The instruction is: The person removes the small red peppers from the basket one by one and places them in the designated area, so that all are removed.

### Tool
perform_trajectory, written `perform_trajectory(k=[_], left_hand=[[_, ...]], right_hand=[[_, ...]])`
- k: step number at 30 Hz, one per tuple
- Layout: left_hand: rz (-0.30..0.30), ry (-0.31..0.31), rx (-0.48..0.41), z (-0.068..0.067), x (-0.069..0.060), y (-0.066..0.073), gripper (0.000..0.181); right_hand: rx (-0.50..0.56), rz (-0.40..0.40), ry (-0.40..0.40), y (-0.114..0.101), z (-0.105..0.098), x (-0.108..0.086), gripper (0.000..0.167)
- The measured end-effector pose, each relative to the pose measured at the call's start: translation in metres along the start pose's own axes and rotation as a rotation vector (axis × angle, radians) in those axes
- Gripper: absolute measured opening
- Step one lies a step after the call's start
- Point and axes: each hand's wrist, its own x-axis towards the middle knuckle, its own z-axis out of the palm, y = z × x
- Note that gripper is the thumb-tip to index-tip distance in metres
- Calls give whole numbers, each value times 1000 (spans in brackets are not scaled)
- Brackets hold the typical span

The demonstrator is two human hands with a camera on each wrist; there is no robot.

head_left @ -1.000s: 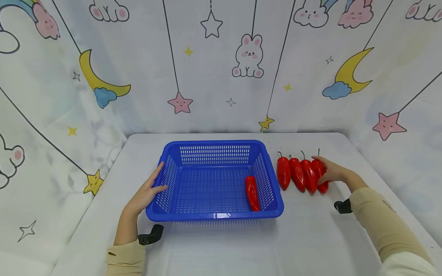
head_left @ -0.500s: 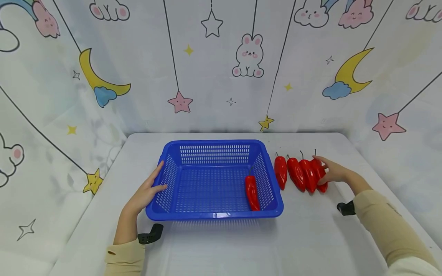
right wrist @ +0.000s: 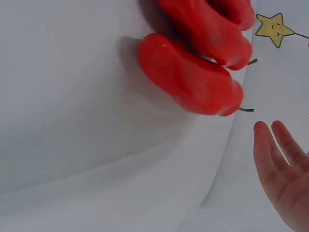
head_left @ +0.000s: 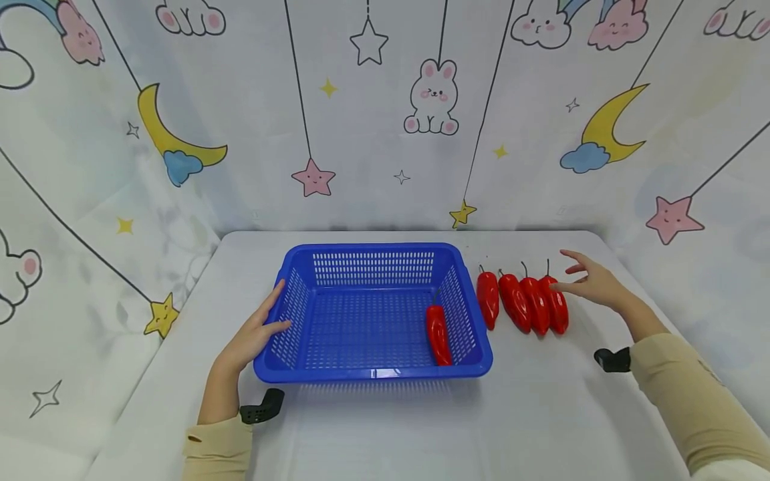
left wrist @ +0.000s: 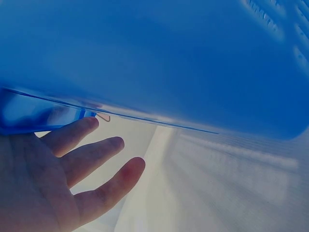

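My left hand (head_left: 249,341) rests at the left rim of a blue plastic basket (head_left: 373,374), thumb over the rim. In the left wrist view, the fingers of the left hand (left wrist: 91,174) are extended beneath the blue basket wall (left wrist: 145,63). One red chili pepper (head_left: 439,337) lies inside the basket at the right. Several more stand in a row right of it, including a leftmost pepper (head_left: 488,300) and a rightmost pepper (head_left: 556,307). My right hand (head_left: 595,284) hovers spread beside the rightmost pepper, holding nothing. The right wrist view shows the hand (right wrist: 285,174) apart from the nearest pepper (right wrist: 190,79).
Basket and peppers lie on a white table (head_left: 385,434). Behind it hangs a white cloth (head_left: 373,214) printed with stars, moons and rabbits. The basket's right wall is close to the leftmost pepper of the row.
The row of peppers has shifted slightly left and sits closer together at the right end. My right hand has let go of the rightmost pepper and moved up and right. The left hand stays put.
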Motion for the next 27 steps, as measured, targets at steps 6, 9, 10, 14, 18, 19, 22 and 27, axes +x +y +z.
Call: perform_trajectory(k=[6,9,10,14,18,19,22,27], left_hand=[[3,-3,-10,-1,0,1,75],[-1,-4,-9,-1,0,1,75],[-3,-5,-9,-1,1,2,75],[-3,-5,-8,-1,1,2,75],[-2,-5,-6,-1,1,1,75],[-2,-6,-6,-1,1,1,75],[-1,-5,-5,0,1,0,75],[-2,-4,-5,0,0,-2,75]], right_hand=[[40,-16,47,-23,-3,5,96],[47,-32,42,-35,-4,7,98],[50,-38,40,-39,-4,7,98],[56,-65,27,-57,-2,8,97],[66,-78,4,-75,3,9,97],[72,-82,-2,-79,5,9,97],[86,-107,-11,-93,9,8,97],[103,-153,-21,-116,17,7,96]])
